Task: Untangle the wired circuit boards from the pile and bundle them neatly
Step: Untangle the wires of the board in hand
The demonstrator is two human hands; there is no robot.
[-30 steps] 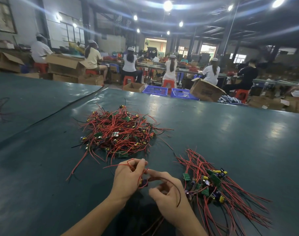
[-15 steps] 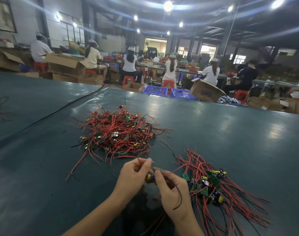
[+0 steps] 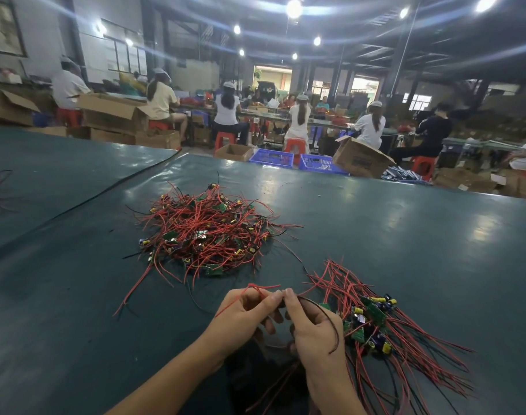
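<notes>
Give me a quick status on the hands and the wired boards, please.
Left hand and right hand both pinching one red wire. Tangled pile ahead, sorted bundle at right. Nothing blocking.

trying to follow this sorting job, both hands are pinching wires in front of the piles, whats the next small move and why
Probably lay the held wires onto the sorted bundle at the right. The left hand and right hand pinch red and black leads clear of the tangled pile, so this piece looks freed.
</notes>
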